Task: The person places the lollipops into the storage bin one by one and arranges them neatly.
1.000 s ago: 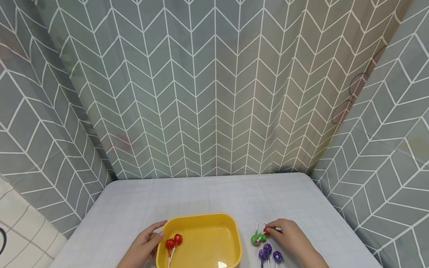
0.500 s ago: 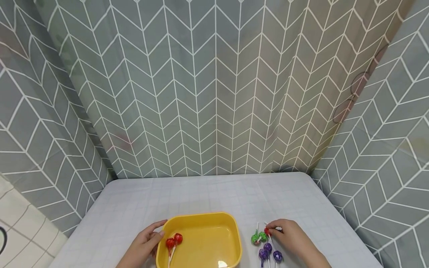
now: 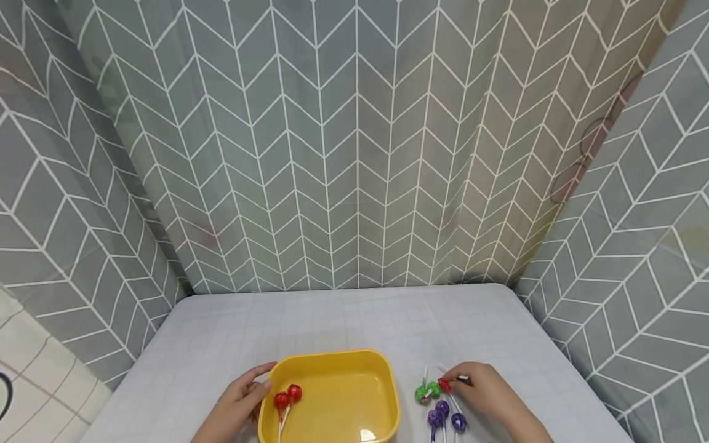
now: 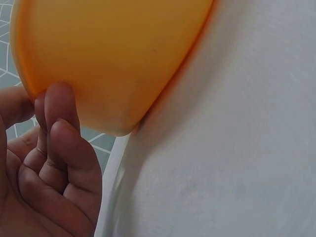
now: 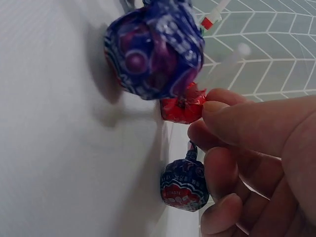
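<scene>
My left hand (image 3: pixel 235 403) holds the yellow tray (image 3: pixel 340 355) at its left rim, with fingers against the outer wall (image 4: pixel 123 64). Between thumb and fingertips, my right hand (image 3: pixel 482 391) pinches a red-wrapped lollipop (image 3: pixel 445 386), which appears in the right wrist view as a red wrapper (image 5: pixel 182 109) at the fingertips. Just left of it lie green lollipops (image 3: pixel 423 394). Several purple lollipops (image 3: pixel 435 419) lie nearer the front, below the right hand; one purple lollipop (image 5: pixel 155 49) looms large in the right wrist view. Inside the tray, two red lollipops (image 3: pixel 281 401) lean at the left side.
A white cloth covers the table (image 3: pixel 332 320). Grey curtains (image 3: pixel 354 154) with white zigzag lines stand behind and at both sides. White tiles (image 3: pixel 39 375) show at the lower left.
My right hand has shifted the red lollipop slightly to the right, away from the green ones, and its stick shows more. The left hand and tray have stayed put.
</scene>
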A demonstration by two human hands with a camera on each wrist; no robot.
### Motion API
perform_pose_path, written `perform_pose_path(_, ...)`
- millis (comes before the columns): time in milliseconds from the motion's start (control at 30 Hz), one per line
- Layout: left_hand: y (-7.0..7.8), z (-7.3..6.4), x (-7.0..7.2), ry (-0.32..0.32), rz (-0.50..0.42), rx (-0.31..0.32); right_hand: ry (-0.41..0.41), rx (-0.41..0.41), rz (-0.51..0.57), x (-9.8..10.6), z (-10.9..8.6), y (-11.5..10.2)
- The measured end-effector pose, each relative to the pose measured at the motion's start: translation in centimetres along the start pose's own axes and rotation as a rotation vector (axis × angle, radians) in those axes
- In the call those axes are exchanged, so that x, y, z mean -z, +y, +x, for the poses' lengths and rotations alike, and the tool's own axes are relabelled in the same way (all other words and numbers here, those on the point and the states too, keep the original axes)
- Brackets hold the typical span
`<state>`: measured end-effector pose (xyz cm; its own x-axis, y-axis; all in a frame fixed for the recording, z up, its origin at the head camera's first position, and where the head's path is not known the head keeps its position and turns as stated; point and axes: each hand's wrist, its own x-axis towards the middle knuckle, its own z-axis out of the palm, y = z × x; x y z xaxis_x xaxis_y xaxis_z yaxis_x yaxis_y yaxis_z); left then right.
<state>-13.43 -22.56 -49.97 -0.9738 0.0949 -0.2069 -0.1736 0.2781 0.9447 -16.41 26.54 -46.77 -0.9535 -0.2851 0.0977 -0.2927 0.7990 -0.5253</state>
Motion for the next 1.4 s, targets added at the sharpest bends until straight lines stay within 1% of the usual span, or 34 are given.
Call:
perform_pose_path(100,0.0,0.0,0.0,-0.001,0.000,0.001,-0.006,-0.010,0.000,0.0,0.1,0.0)
perform_pose_path(200,0.0,0.0,0.0,-0.001,0.000,0.001,-0.003,-0.002,-0.007,0.0,0.1,-0.2)
perform_pose_path(367,-0.1,0.1,0.0,0.002,0.001,-0.001,-0.032,0.008,-0.013,-0.2,0.3,-0.3)
perform_pose_path(533,-0.1,0.1,0.0,0.004,0.008,0.000,-0.056,-0.001,-0.038,-0.3,0.3,-0.5)
perform_pose_path(967,0.4,-0.2,-0.1,0.002,-0.003,-0.002,-0.092,-0.096,-0.061,-0.3,0.4,-0.9)
perform_pose_path(1067,0.3,-0.2,0.0,0.002,-0.002,0.000,-0.100,-0.106,-0.052,-0.3,0.4,-1.0)
perform_pose_path(1200,0.1,-0.1,0.0,0.009,0.012,0.001,-0.103,-0.089,-0.044,-0.4,0.5,-1.0)
perform_pose_path(1400,0.0,0.0,-0.1,0.015,0.018,-0.001,-0.086,-0.118,-0.036,-0.6,0.5,-1.0)
